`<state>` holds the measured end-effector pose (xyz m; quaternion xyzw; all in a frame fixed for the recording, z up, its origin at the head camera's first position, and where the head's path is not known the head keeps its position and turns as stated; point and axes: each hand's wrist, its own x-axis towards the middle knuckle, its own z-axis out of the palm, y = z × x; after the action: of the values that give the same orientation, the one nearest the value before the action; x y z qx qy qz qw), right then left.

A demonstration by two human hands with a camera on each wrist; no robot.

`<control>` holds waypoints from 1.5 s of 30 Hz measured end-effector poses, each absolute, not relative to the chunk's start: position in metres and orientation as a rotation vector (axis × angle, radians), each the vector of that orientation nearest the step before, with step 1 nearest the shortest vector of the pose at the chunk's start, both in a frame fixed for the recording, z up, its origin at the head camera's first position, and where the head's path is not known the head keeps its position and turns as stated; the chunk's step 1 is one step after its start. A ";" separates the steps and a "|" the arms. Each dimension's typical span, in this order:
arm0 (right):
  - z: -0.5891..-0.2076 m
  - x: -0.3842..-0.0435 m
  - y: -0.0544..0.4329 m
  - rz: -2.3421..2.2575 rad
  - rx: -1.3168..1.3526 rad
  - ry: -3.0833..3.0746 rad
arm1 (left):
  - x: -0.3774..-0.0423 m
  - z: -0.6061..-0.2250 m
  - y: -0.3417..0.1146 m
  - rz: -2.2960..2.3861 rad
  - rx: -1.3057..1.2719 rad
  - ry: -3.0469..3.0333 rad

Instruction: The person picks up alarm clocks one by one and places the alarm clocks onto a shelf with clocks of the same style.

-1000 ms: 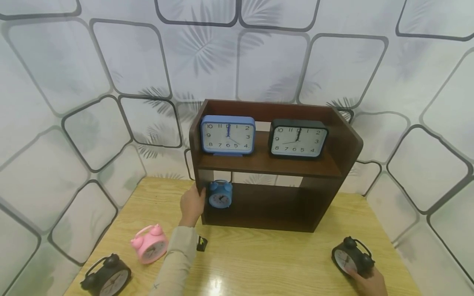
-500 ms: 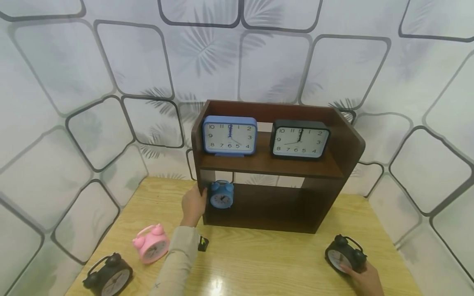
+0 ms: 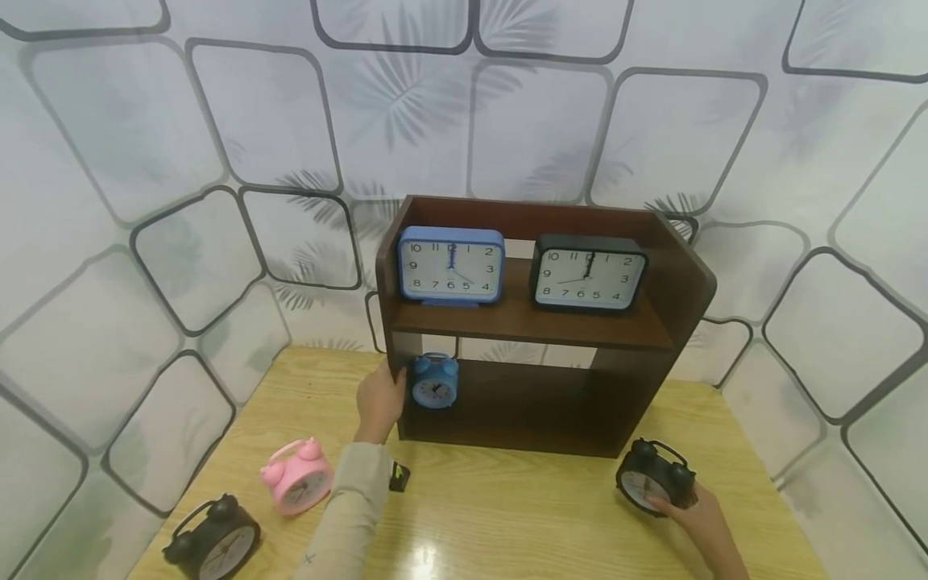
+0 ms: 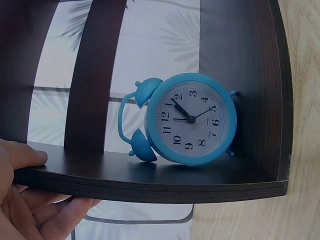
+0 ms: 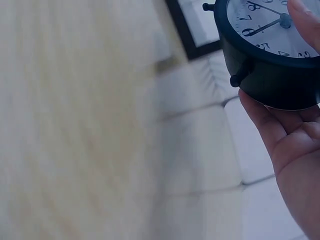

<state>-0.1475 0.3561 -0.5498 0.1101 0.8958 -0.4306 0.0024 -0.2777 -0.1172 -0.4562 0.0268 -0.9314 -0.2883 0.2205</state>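
Note:
My left hand grips the left side panel of the dark brown shelf. In the left wrist view its thumb lies inside the panel and the fingers curl outside. Close by, on the lower shelf, stands a small blue twin-bell alarm clock. At the right of the table, my right hand holds a black twin-bell alarm clock, thumb over its face and fingers behind. The right wrist view shows this black clock only in part, cut off at the top, with the fingers against its back.
A blue rectangular clock and a black rectangular clock stand on the upper shelf. A pink twin-bell clock and another black one are at the table's left. A small black item lies by the left sleeve.
My right hand has moved the black alarm clock leftward and farther from me, nearer the shelf. The left hand keeps its grip on the side panel.

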 end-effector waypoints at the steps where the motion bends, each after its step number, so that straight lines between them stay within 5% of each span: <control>1: -0.547 -0.150 0.353 -1.383 0.334 2.797 | -0.278 -0.457 -0.117 -0.793 0.073 -2.577; 45: -0.513 -0.283 0.226 -1.899 -0.474 2.497 | -0.278 -0.455 -0.118 -0.786 0.082 -2.592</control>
<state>-0.2826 0.2263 -0.5129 -0.1494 0.7870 -0.5984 -0.0153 -0.2785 -0.1178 -0.4548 0.0294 -0.9343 -0.2834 0.2144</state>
